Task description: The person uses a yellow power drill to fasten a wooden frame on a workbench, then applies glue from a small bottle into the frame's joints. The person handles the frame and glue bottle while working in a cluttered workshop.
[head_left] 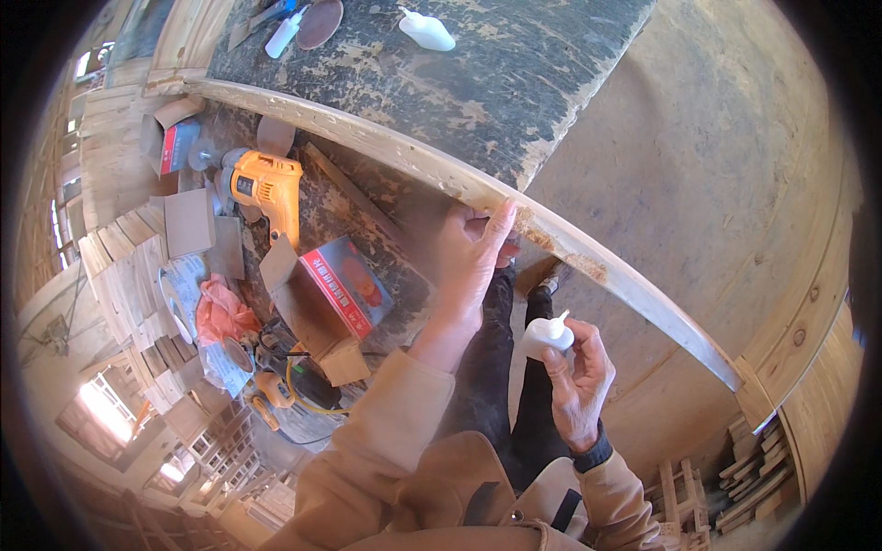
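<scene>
The left hand (473,253), at the centre of the frame, is spread flat with its fingers pressed against the edge of a long curved wooden strip (386,147) that runs from the upper left down to the lower right. The fingertips touch the strip just beside a rough, chipped patch (537,234) in the wood. The right hand (579,376), lower and right of centre, is closed around a small white squeeze bottle (547,335), its nozzle pointing up and toward the strip but well short of touching it.

The step in hand looks like gluing or filling the damaged patch: 1 hand steadies and feels the spot, the other holds the bottle ready. Judging from this, the next move calls for bringing the nozzle up to the patch while the left hand keeps the strip from shifting.

A second white bottle (427,30) lies at the top of the frame on the worn dark board (514,83). At the left sit a yellow power drill (266,184), a red and brown cardboard box (335,294) and a pink cloth (220,312).
</scene>
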`<state>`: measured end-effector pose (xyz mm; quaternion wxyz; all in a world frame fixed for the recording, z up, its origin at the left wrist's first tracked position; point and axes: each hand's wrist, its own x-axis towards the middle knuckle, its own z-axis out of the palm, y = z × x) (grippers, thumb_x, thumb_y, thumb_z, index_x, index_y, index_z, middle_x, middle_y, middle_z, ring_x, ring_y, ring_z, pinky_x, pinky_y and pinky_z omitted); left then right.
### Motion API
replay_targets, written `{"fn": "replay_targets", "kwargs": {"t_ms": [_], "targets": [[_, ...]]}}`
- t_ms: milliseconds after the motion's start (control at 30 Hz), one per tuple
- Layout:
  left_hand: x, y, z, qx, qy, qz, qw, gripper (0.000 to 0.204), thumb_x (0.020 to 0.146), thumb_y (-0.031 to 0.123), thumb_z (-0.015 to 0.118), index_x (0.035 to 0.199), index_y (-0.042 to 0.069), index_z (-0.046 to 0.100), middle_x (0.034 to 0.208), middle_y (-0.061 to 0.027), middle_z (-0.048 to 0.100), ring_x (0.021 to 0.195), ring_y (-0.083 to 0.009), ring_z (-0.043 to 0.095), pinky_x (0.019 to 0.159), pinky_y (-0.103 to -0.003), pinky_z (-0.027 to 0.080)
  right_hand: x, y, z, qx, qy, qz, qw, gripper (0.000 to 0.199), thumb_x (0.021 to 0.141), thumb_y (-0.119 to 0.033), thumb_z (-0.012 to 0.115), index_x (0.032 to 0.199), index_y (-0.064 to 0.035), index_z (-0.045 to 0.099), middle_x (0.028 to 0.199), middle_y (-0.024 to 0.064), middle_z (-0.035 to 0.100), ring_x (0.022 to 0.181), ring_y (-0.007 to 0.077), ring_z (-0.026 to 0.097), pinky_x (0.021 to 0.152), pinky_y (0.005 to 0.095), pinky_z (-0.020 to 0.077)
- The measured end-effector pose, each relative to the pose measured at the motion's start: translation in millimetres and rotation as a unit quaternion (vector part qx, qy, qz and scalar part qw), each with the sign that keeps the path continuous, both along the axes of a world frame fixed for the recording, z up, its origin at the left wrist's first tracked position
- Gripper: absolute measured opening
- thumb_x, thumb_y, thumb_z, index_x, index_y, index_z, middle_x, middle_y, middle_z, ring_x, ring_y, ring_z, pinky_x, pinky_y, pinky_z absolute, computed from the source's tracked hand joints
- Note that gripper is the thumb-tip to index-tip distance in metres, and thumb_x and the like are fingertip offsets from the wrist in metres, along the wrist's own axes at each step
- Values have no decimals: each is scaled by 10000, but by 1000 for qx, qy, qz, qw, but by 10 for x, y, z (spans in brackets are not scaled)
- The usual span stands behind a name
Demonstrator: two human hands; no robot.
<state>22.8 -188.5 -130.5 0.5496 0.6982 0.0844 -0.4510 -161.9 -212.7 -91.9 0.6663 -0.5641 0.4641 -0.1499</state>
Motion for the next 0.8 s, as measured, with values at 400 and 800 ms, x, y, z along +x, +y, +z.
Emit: {"fn": "replay_targets", "kwargs": {"t_ms": [400,800], "targets": [[12,-68,-41,2,-32,-22,999,510,894,411,767,1160,2,616,947,-44,672,729,-111,667,635,-228,517,20,5,-25,-14,-3,3,1000,203,927,-130,694,1074,-7,627,946,52,631,809,117,564,745,273,476],[25,-115,-55,-29,-93,-26,995,333,880,255,802,1012,-31,697,875,-22,690,709,-44,592,594,-211,450,32,23,-51,-2,3,-2,1000,205,917,-138,698,1064,-15,625,930,54,634,803,120,562,757,279,484]]}}
